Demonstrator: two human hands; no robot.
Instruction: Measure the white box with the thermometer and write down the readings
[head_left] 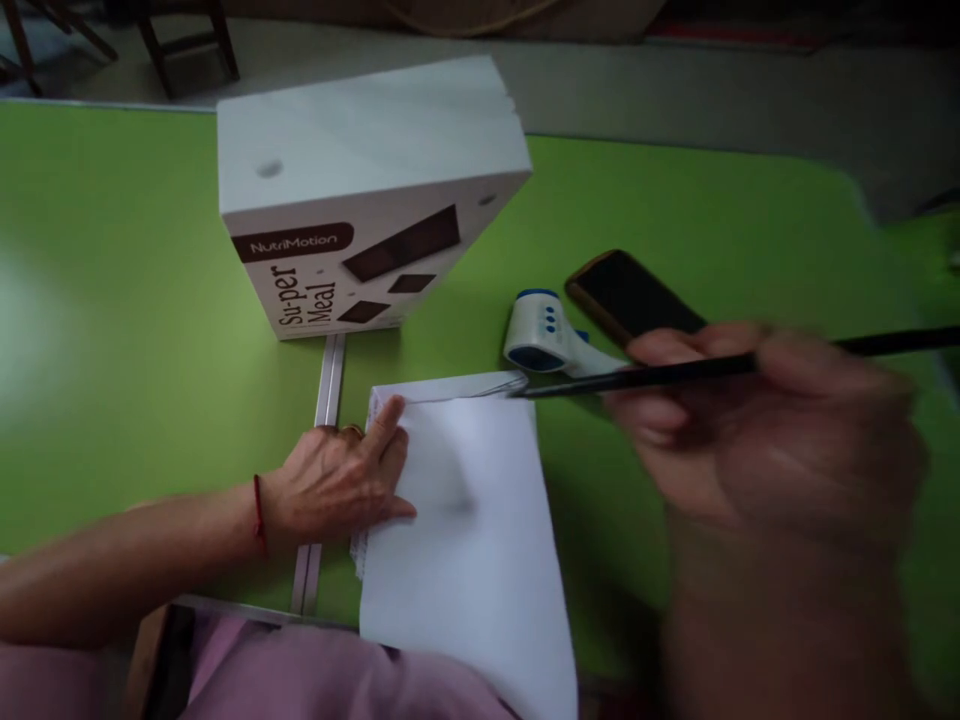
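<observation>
A white sheet of paper lies on the green table, its near end hanging over the edge. At its left side my left hand rests flat, with the index finger stretched over the sheet's upper left part and the thumb out. Underneath, other sheets with some writing show at the left and upper edges. My right hand, somewhat blurred, is raised close to the camera and closed around a slim black pen. The pen's tip points left, by the paper's upper right corner; whether it touches cannot be told.
A tall white NutriMotion box stands beyond the paper. A white and blue handheld thermometer and a dark phone lie right of it. A metal strip crosses the green table. Wooden chair legs show behind.
</observation>
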